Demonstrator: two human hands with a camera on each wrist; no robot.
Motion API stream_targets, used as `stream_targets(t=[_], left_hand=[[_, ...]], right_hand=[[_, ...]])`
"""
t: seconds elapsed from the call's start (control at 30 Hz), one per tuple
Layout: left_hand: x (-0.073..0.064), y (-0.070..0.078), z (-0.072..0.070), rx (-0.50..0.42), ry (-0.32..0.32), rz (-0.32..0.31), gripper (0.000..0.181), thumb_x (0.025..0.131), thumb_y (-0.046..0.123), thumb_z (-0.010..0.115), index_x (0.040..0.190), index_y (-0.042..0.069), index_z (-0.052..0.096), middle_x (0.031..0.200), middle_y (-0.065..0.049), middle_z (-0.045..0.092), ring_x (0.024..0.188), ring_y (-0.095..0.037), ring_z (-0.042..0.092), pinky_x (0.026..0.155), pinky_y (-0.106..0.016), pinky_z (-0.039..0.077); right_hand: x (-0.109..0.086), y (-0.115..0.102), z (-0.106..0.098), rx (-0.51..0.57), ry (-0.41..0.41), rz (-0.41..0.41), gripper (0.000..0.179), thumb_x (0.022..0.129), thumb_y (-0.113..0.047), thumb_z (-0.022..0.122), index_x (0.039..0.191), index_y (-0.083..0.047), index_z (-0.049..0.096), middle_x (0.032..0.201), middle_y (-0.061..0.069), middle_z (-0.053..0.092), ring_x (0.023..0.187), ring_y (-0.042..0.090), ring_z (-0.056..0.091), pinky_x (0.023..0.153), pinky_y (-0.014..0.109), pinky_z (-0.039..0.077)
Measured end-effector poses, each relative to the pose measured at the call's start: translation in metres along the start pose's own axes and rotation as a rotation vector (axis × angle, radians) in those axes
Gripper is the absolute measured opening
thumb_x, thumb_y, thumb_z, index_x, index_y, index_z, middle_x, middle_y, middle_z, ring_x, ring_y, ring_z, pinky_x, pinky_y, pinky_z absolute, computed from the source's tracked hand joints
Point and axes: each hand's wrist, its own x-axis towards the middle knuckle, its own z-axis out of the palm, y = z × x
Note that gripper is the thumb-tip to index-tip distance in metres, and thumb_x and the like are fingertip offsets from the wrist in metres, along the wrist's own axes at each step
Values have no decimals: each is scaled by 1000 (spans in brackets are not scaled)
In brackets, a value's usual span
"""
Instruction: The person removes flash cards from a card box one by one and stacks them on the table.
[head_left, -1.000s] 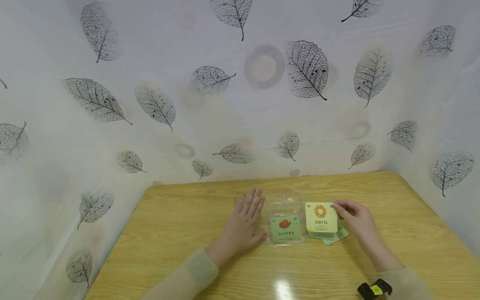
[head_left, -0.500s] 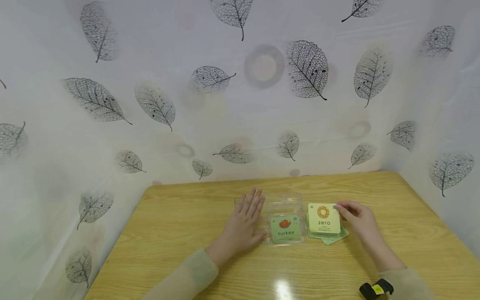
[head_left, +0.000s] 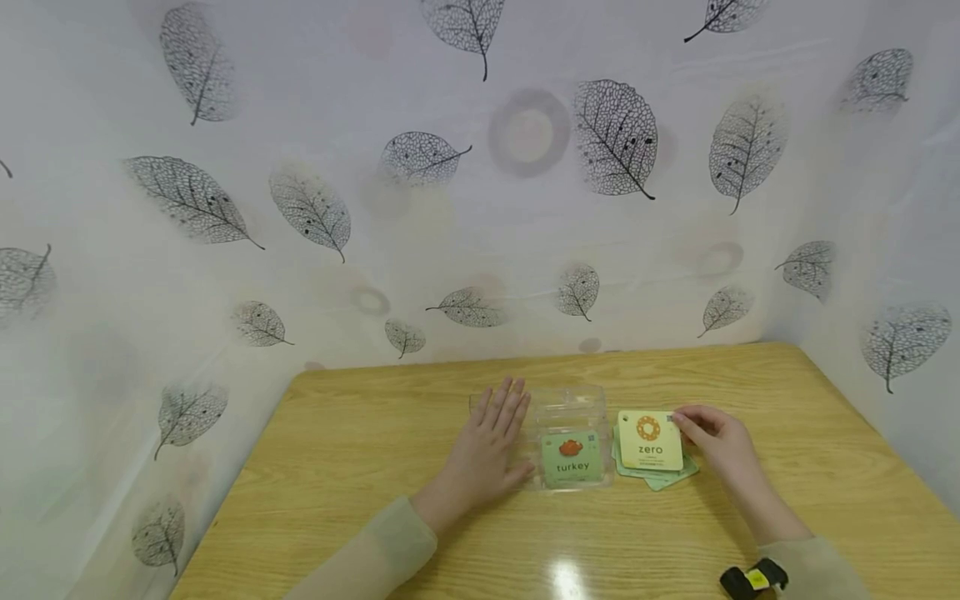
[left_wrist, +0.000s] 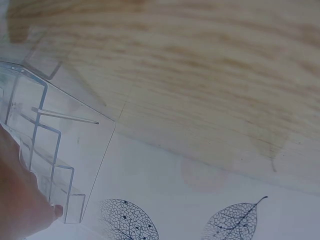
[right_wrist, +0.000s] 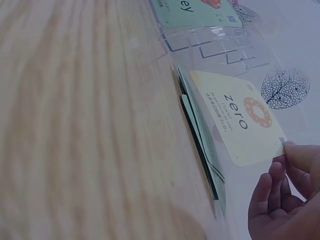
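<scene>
Between thumb and fingers, my right hand [head_left: 716,437] pinches the upper right corner of a yellow flash card [head_left: 651,440] reading "zero", with an orange ring picture. Under it lies a small pile of green cards [head_left: 666,481], fanned unevenly on the table; the right wrist view shows the yellow card [right_wrist: 237,117] tilted above that pile. Just left of them stands a clear stepped plastic holder [head_left: 570,412], with a green "turkey" card [head_left: 572,458] in its front step. My left hand [head_left: 489,446], fingers straight, rests against the holder's left side.
The wooden table [head_left: 360,483] ends at a pale leaf-printed curtain [head_left: 480,208] behind it and at both sides. A black strap with a yellow patch [head_left: 753,578] is at the right wrist.
The yellow card in my right hand has shifted slightly right and down, over the green pile. My left hand and the holder have stayed where they were.
</scene>
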Motion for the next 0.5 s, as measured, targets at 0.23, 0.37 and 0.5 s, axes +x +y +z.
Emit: stream_targets(t=[0.23,0.37,0.5], left_hand=[[-1,0,0,-9,8,-1,99,105,75,27,170,3,9,180,-18,-1,168,-35,1,138,-48,15],[-1,0,0,-7,16,0,99,105,75,27,170,3,10,180,-18,-2,168,-36,3,138,-48,15],[-1,0,1,4,17,1,98,105,75,26,170,3,9,180,-18,-2,168,-36,4,138,-48,15]], right_hand=[[2,1,-1,-41,-5,25,43,108,-23,65,132,13,64,91,-23,63,82,-6,56,71,15,56],[3,1,-2,-85,-11,38,43,108,-23,65,131,12,65,94,-17,65,82,-6,54,70,15,54],[5,3,-2,-116,-8,37,42,107,-23,65,130,12,66,95,-15,66,82,-7,53,70,15,52]])
